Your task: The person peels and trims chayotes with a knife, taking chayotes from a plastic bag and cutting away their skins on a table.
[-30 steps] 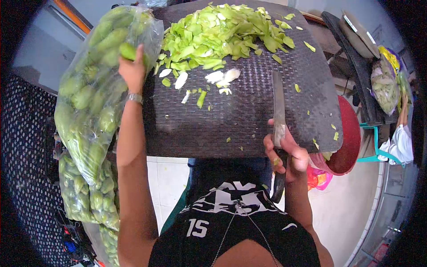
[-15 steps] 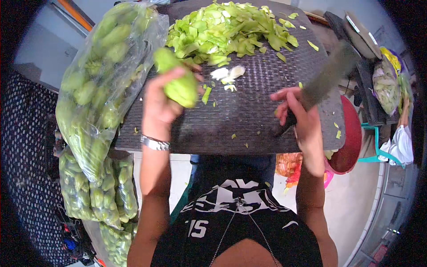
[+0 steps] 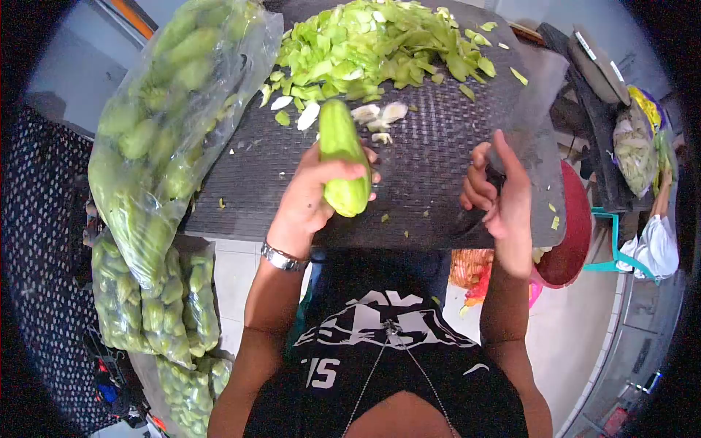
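Note:
My left hand (image 3: 314,186) is wrapped round a long pale green vegetable (image 3: 342,164), which stands nearly upright in view above the dark woven tabletop (image 3: 423,182). On the right, my right hand (image 3: 496,186) grips the dark handle of a large knife (image 3: 531,87). Its wide blade points up and away and is smeared by motion. Green peelings (image 3: 365,51) lie heaped at the far side of the table. A few white pieces (image 3: 380,114) lie just beyond the vegetable. Left of my left hand rests a big clear bag of green vegetables (image 3: 164,117).
More bagged vegetables (image 3: 150,303) are below the table's left side. A red bucket (image 3: 573,233) stands by its right edge, near a teal stool frame (image 3: 617,244). Another person's arm (image 3: 663,193) shows at the far right, beside a bag (image 3: 634,146).
My left hand has come away from the big bag with a green vegetable, moving right and nearer to me. My right hand has lifted the knife and swung its blade out to the right.

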